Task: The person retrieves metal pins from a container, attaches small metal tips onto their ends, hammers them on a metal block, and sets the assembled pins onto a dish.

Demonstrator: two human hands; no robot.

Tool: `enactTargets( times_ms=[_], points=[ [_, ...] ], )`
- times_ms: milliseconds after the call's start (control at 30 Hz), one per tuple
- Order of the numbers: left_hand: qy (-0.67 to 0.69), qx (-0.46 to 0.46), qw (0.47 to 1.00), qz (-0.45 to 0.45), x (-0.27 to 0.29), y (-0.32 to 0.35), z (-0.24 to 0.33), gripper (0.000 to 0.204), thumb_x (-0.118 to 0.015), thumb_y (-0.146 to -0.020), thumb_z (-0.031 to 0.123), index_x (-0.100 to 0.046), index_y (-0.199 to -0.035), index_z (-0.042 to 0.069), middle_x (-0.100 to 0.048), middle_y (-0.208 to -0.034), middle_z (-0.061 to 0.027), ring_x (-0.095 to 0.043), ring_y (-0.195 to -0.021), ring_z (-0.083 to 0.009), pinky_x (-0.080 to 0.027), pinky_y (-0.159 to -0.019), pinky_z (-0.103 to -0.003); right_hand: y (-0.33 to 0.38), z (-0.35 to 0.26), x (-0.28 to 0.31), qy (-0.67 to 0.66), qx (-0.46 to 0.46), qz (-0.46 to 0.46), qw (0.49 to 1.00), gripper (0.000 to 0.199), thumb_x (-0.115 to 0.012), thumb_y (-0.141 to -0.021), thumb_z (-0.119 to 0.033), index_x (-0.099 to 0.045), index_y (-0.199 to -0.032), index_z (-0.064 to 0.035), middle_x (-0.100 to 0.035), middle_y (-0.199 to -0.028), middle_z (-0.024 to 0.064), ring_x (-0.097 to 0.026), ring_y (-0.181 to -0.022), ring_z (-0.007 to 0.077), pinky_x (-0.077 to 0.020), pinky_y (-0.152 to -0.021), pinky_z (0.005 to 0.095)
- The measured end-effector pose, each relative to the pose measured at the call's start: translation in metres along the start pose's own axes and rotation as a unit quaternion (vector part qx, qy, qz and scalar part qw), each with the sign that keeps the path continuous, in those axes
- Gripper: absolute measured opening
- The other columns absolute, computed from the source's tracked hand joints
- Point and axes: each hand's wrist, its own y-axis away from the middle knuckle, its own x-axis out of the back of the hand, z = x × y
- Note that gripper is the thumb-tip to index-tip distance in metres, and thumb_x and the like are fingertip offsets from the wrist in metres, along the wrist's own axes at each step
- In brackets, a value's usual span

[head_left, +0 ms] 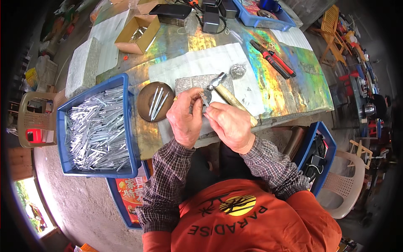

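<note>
In front of me, my left hand [186, 117] and my right hand [231, 127] almost meet over the near edge of the table. Both are closed, with fingertips pinching a slim silver metal piece [205, 101] between them; its ends are partly hidden by the fingers. Just beyond lies a hammer [228, 97], its steel head on a grey stone slab [189, 83] and its wooden handle slanting toward my right hand. Left of my left hand, a round brown dish [144, 95] holds several similar metal strips [157, 105]. A blue bin [131, 126] farther left is heaped with such pieces.
Red-and-black pliers [275, 61] and a silver foil-like lump [238, 71] lie on the table beyond the hammer. Toward the back stand a cardboard box [128, 45] and a blue tray [273, 24]. A pale block [83, 65] sits behind the bin; a blue crate [329, 147] stands low right.
</note>
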Motion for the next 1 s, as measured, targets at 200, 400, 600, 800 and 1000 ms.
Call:
enactTargets(
  times_ms=[200, 400, 600, 800, 1000],
  points=[
    [-0.004, -0.007, 1.000, 0.008, 0.000, 0.000, -0.002, 0.024, -0.063, -0.075, -0.006, -0.061, -0.097, 0.003, -0.062, -0.082, -0.0104, -0.060, -0.067, -0.0205, -0.047, -0.063, -0.030, 0.011, 0.004, -0.007, -0.006, 0.005, 0.012, 1.000, 0.025, -0.068, -0.070, 0.004, -0.061, -0.094, 0.0040, -0.064, -0.089, 0.0162, -0.065, -0.074, 0.0295, -0.0533, -0.064, 0.0327],
    [0.012, 0.003, 1.000, 0.016, 0.003, 0.002, -0.005, 0.021, -0.065, -0.074, -0.005, -0.062, -0.094, 0.002, -0.064, -0.082, -0.0103, -0.061, -0.066, -0.0202, -0.047, -0.061, -0.030, 0.011, 0.000, 0.031, 0.219, -0.131, -0.117, 0.960, 0.059, -0.072, -0.061, -0.002, -0.052, -0.117, -0.0038, -0.054, -0.107, 0.0148, -0.056, -0.091, 0.0335, -0.0473, -0.079, 0.0397],
    [0.007, -0.008, 1.000, 0.020, 0.001, 0.000, 0.001, 0.016, -0.066, -0.073, -0.004, -0.063, -0.088, 0.002, -0.064, -0.079, -0.0102, -0.061, -0.064, -0.0201, -0.047, -0.059, -0.029, 0.026, 0.013, 0.051, 0.271, -0.196, -0.176, 0.926, 0.044, -0.063, -0.069, -0.002, -0.053, -0.112, -0.0023, -0.052, -0.079, 0.0127, -0.057, -0.068, 0.0310, -0.0460, -0.061, 0.0406],
    [-0.001, -0.021, 0.999, 0.049, -0.002, 0.002, 0.000, 0.015, -0.067, -0.073, -0.005, -0.061, -0.085, 0.002, -0.064, -0.078, -0.0099, -0.059, -0.063, -0.0206, -0.046, -0.058, -0.029, 0.004, -0.013, 0.076, 0.101, -0.220, -0.070, 0.968, 0.027, -0.060, -0.080, -0.004, -0.054, -0.106, 0.0006, -0.055, -0.073, 0.0128, -0.057, -0.060, 0.0241, -0.0449, -0.054, 0.0335],
    [-0.015, -0.030, 0.998, 0.058, -0.003, 0.001, 0.004, 0.014, -0.066, -0.073, -0.006, -0.060, -0.083, 0.002, -0.062, -0.076, -0.0094, -0.058, -0.062, -0.0211, -0.045, -0.057, -0.029, -0.013, -0.026, 0.087, 0.023, -0.194, -0.120, 0.973, 0.020, -0.062, -0.083, -0.007, -0.058, -0.100, 0.0020, -0.055, -0.069, 0.0111, -0.056, -0.055, 0.0209, -0.0447, -0.052, 0.0297]
  ],
)
